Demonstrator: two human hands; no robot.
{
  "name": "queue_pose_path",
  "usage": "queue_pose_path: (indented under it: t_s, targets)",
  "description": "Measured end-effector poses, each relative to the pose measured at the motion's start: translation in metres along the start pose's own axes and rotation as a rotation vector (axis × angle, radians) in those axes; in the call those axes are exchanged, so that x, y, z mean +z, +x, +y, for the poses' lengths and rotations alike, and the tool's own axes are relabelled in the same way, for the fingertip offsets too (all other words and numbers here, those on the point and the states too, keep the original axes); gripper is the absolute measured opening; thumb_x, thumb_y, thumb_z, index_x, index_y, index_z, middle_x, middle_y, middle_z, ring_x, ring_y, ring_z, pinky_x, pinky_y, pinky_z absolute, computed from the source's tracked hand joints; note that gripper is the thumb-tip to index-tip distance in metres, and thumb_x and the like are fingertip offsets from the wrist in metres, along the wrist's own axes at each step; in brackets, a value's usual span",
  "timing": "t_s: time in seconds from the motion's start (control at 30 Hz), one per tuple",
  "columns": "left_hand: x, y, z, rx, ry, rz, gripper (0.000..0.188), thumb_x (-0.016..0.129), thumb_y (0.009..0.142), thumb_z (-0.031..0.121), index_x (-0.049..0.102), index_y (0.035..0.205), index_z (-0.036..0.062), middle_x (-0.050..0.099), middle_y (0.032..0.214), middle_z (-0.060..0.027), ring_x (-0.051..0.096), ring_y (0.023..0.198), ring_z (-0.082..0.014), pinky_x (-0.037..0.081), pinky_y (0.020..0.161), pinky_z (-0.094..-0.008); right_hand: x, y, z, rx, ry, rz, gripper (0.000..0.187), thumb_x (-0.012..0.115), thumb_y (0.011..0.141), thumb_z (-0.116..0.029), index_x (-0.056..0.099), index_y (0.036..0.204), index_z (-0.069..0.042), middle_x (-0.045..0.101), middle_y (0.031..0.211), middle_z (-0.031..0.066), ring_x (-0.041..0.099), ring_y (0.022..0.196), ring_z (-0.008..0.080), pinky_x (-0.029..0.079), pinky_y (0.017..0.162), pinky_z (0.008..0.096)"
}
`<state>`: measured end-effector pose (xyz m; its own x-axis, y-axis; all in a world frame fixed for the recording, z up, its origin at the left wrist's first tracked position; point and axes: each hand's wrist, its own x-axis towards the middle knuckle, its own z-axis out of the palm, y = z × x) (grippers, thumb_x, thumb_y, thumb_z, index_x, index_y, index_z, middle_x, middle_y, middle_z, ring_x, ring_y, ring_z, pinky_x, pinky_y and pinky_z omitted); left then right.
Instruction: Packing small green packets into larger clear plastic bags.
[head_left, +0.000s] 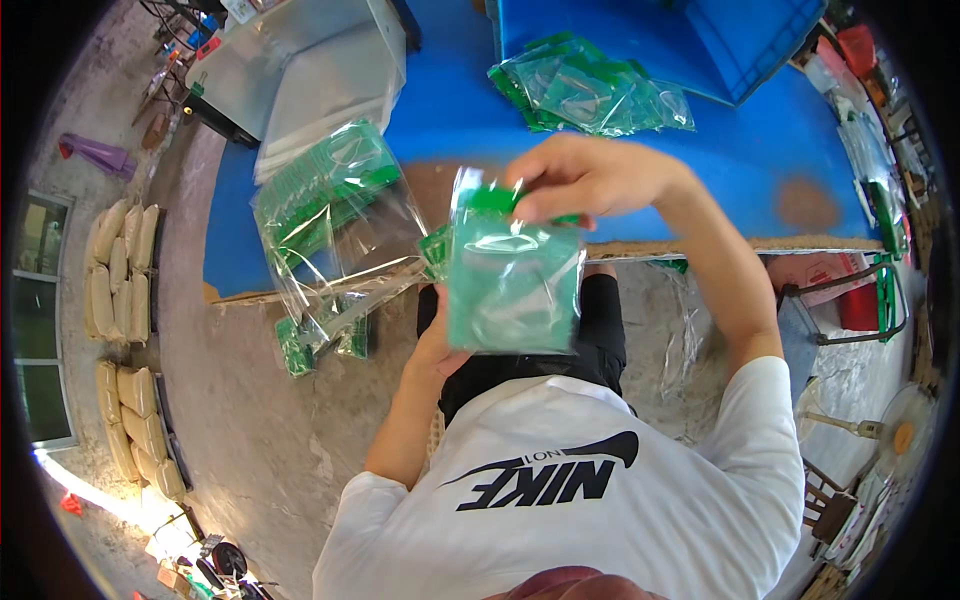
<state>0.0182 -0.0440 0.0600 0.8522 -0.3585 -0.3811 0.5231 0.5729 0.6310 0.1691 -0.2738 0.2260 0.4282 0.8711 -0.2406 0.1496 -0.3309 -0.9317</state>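
A clear plastic packet (515, 300) with a green top strip and a pale green insert is held upright before my body. My right hand (590, 180) pinches its top edge between thumb and fingers. At the lower left side of the packet, my left hand (437, 345) grips it, with most of its fingers hidden behind. A small green piece (435, 252) shows just left of the packet, by the table's edge. Further left lies a fanned stack of clear bags with green strips (335, 180), some overhanging the edge.
A pile of green packets (600, 90) lies on the blue table (450, 100), in front of a blue crate (700, 50). A translucent bin (290, 75) stands at the back left. Green packets (293, 345) show below the table edge. A fan (900, 435) stands at the right.
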Motion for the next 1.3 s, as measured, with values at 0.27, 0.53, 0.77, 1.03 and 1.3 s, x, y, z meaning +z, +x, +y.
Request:
queue_pose_path:
  t_s: [0.27,0.53,0.77,1.03,1.3]
  targets:
    - [-0.011,0.007,-0.007,-0.034,0.17,0.099,0.054,0.068,0.094,0.032,0.049,0.137,0.0044,0.059,0.13,-0.0082,0.059,0.116,-0.0224,0.049,0.098,-0.041,0.065,0.054,0.062,-0.034,-0.715,0.317,0.046,0.078,0.081,-0.028,0.064,0.118,-0.005,0.07,0.099,0.0179,0.067,0.099,0.0333,0.052,0.084,0.0435]
    - [0.036,0.044,0.046,0.67,0.711,0.157,0.046,0.081,0.08,0.012,0.062,0.12,0.0004,0.067,0.112,-0.0077,0.063,0.101,-0.0204,0.05,0.09,-0.0363,0.053,0.015,0.113,-0.209,0.389,0.696,0.122,0.093,0.066,-0.029,0.013,0.156,-0.003,0.036,0.15,0.0266,0.043,0.137,0.0354,0.037,0.112,0.0398]
    - [0.013,0.109,0.06,0.709,0.909,-0.207,0.096,0.089,0.068,0.011,0.034,0.145,0.0021,0.051,0.135,-0.0107,0.05,0.125,-0.0226,0.04,0.106,-0.0357,0.066,0.03,0.143,-0.227,-0.204,0.906,0.103,0.091,0.066,-0.027,0.03,0.145,0.0,0.05,0.137,0.0246,0.05,0.128,0.0379,0.042,0.105,0.0416]
    - [0.018,0.12,0.052,0.714,0.743,-0.25,0.106,0.088,0.067,0.004,0.023,0.151,0.0064,0.05,0.135,-0.0118,0.05,0.127,-0.0237,0.041,0.108,-0.0377,0.067,0.029,0.138,-0.132,-0.243,0.908,0.085,0.086,0.069,-0.022,0.036,0.135,-0.001,0.059,0.121,0.0274,0.055,0.117,0.0456,0.046,0.095,0.0474]
    - [0.019,0.118,0.051,0.773,0.818,-0.153,0.129,0.091,0.065,0.005,0.0,0.157,0.0082,0.044,0.142,-0.0149,0.048,0.129,-0.025,0.04,0.109,-0.0375,0.064,0.04,0.149,-0.14,-0.3,0.923,0.09,0.087,0.067,-0.026,0.036,0.138,-0.004,0.058,0.125,0.0253,0.053,0.118,0.0465,0.045,0.096,0.0504]
